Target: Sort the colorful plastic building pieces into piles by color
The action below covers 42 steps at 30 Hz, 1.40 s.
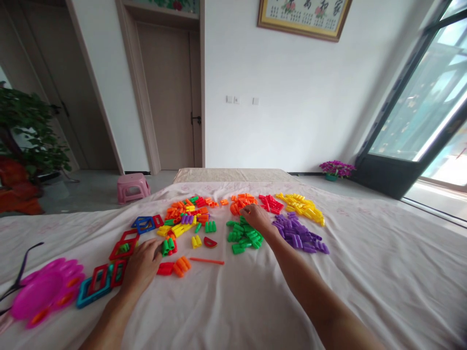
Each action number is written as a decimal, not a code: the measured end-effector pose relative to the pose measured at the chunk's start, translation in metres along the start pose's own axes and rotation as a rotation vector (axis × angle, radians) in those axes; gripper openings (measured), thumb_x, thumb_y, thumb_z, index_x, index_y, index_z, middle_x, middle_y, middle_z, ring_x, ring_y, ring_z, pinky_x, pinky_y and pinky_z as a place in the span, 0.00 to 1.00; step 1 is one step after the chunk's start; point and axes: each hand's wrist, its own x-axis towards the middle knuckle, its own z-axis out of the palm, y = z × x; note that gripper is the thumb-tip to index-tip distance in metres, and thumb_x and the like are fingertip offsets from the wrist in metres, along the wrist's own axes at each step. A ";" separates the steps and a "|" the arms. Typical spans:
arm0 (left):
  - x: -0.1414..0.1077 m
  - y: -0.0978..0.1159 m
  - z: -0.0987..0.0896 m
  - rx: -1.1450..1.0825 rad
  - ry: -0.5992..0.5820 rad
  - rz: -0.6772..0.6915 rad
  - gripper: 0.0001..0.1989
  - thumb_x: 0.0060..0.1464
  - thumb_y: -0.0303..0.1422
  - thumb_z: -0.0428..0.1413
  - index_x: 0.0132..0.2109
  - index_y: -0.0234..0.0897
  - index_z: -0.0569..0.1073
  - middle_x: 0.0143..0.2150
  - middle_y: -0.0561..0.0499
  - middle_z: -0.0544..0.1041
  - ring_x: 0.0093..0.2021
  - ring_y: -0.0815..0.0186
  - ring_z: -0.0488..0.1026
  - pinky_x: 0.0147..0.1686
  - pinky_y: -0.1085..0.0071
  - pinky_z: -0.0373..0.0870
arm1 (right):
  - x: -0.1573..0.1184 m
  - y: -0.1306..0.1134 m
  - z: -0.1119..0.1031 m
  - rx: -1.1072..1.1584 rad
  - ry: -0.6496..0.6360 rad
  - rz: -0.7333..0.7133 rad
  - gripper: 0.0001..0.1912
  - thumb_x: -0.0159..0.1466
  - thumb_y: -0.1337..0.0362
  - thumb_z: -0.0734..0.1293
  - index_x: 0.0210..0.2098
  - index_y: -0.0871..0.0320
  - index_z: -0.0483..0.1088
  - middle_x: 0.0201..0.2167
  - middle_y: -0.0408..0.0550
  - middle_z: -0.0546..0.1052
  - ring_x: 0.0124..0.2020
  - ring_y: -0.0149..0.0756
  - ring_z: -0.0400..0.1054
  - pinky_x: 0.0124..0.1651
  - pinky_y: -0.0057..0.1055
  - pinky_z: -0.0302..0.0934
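My left hand is low over the left side of the cloth, fingers curled against a green plastic building block. Red and orange blocks lie just in front of it. My right hand reaches forward to the pile of orange blocks. Its fingers are bent together and point down; whatever is between them is hidden. Beneath its wrist are green blocks. Purple blocks, red blocks and yellow blocks form separate piles around it. A mixed heap lies left of centre.
Red and blue square frames lie beside my left hand. A pink flower-shaped plate and dark-armed glasses are at far left. An orange stick and a red half-round piece rest mid-cloth. A pink stool stands beyond.
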 end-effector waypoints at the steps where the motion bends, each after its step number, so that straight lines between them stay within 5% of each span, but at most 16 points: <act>1: 0.000 0.000 0.000 -0.001 -0.004 0.002 0.21 0.56 0.31 0.48 0.52 0.35 0.79 0.54 0.40 0.80 0.57 0.54 0.74 0.61 0.56 0.68 | 0.003 -0.001 -0.001 -0.020 -0.040 0.005 0.19 0.69 0.58 0.61 0.33 0.59 0.80 0.33 0.51 0.80 0.34 0.35 0.71 0.33 0.28 0.51; 7: 0.000 0.002 -0.003 -0.006 -0.007 0.013 0.21 0.57 0.31 0.47 0.53 0.35 0.78 0.54 0.41 0.79 0.57 0.55 0.74 0.61 0.57 0.67 | 0.023 0.001 0.000 -0.055 -0.175 0.058 0.21 0.72 0.55 0.58 0.36 0.59 0.79 0.37 0.53 0.80 0.36 0.37 0.72 0.35 0.28 0.53; 15: 0.000 0.002 -0.003 -0.001 0.003 0.020 0.20 0.57 0.31 0.48 0.52 0.35 0.78 0.53 0.41 0.80 0.56 0.55 0.74 0.60 0.58 0.68 | 0.022 -0.006 -0.002 -0.054 -0.078 0.027 0.19 0.72 0.60 0.59 0.36 0.58 0.79 0.38 0.54 0.81 0.40 0.40 0.74 0.41 0.30 0.58; 20: 0.000 0.004 -0.003 -0.002 0.003 0.011 0.20 0.56 0.30 0.48 0.52 0.35 0.78 0.54 0.41 0.80 0.56 0.54 0.74 0.61 0.57 0.67 | -0.013 -0.047 0.007 0.187 0.026 -0.229 0.14 0.71 0.64 0.61 0.41 0.55 0.80 0.43 0.49 0.82 0.45 0.38 0.74 0.47 0.29 0.61; 26: 0.000 0.006 -0.006 0.000 -0.017 0.003 0.21 0.57 0.30 0.47 0.53 0.32 0.78 0.55 0.39 0.79 0.57 0.54 0.73 0.61 0.57 0.67 | -0.077 -0.119 0.023 0.346 -0.144 -0.581 0.09 0.68 0.64 0.67 0.45 0.54 0.79 0.42 0.47 0.82 0.44 0.38 0.74 0.50 0.31 0.63; 31: 0.000 0.008 -0.007 0.000 0.000 -0.006 0.21 0.57 0.30 0.48 0.52 0.33 0.79 0.54 0.39 0.80 0.57 0.53 0.74 0.60 0.56 0.68 | -0.104 -0.153 0.038 0.239 -0.205 -0.743 0.25 0.62 0.48 0.73 0.55 0.53 0.75 0.46 0.51 0.80 0.47 0.44 0.72 0.51 0.38 0.64; 42: 0.000 0.004 -0.003 -0.010 0.004 0.008 0.20 0.57 0.33 0.49 0.51 0.35 0.79 0.54 0.40 0.80 0.57 0.53 0.74 0.61 0.56 0.67 | -0.097 -0.143 0.050 0.338 -0.111 -0.655 0.20 0.61 0.62 0.72 0.53 0.53 0.73 0.48 0.49 0.78 0.50 0.41 0.72 0.54 0.36 0.63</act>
